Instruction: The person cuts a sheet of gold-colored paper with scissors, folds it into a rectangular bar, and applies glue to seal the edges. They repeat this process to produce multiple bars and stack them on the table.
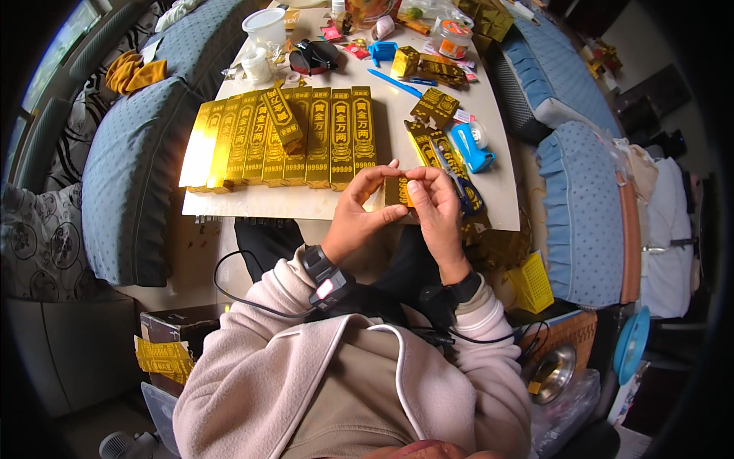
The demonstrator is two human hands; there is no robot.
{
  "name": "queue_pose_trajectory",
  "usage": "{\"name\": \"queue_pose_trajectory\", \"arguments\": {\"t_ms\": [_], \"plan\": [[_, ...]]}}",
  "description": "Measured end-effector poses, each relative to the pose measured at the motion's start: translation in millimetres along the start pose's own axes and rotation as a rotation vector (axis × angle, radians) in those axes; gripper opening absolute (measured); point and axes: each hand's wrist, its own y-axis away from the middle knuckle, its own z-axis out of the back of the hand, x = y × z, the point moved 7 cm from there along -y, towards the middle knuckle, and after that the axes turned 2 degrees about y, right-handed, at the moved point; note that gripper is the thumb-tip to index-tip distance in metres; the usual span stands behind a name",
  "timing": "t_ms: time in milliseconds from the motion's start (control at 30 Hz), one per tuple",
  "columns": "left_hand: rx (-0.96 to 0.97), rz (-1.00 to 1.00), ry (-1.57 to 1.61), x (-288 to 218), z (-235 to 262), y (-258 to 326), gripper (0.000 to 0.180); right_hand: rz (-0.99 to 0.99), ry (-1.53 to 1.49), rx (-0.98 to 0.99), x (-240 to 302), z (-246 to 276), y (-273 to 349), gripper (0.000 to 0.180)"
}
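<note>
At the table's near edge, my left hand (pixel 365 205) and my right hand (pixel 434 208) pinch a small gold cardboard box (pixel 394 190) between thumbs and fingers. The fingers cover much of it, so its full shape is hidden. Just left of my hands, long gold boxes (pixel 318 141) with dark printing lie side by side in a row. One more gold box (pixel 280 120) rests slanted on top of that row. Beside my right hand are dark-printed gold packages (pixel 423 142) and a blue tape dispenser (pixel 472 148).
The white table (pixel 298 203) also bears a white tub (pixel 264 27), a dark rounded object (pixel 314 56), a blue stick-like tool (pixel 394 83) and a clear jar (pixel 453 38). Blue-covered seats (pixel 126 180) flank it. A yellow basket (pixel 531 282) and a metal bowl (pixel 564 361) sit at lower right.
</note>
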Motion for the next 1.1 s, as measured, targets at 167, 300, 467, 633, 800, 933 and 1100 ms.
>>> {"name": "queue_pose_trajectory", "arguments": {"t_ms": [167, 300, 467, 633, 800, 933, 1100], "plan": [[0.007, 0.017, -0.003, 0.7, 0.0, -0.1, 0.056, 0.032, 0.024, 0.011, 4.2, -0.7, -0.4, 0.012], [0.018, 0.028, -0.013, 1.2, -0.5, -0.2, 0.056, 0.023, 0.049, 0.009, 8.9, -2.1, -0.2, 0.012], [0.021, 0.057, -0.005, 3.3, 1.3, -1.3, 0.053, -0.055, 0.028, 0.048, 4.0, 15.9, -4.2, 0.017], [0.034, 0.084, 0.023, 3.9, 1.4, -1.7, 0.048, -0.009, 0.484, -0.343, -7.2, 151.4, -45.8, 0.025], [0.021, 0.081, 0.034, 3.7, 1.8, -2.4, 0.049, -0.24, 1.019, -0.368, -54.5, 243.5, -71.4, 0.038], [0.034, 0.082, 0.004, 3.6, 2.8, -1.0, 0.051, -0.532, 0.502, -0.296, -88.5, 249.8, -60.4, 0.033], [0.039, 0.076, -0.031, 4.2, 2.7, -1.2, 0.052, -0.531, 0.301, -0.339, -89.9, 236.3, -57.2, 0.024]]}}
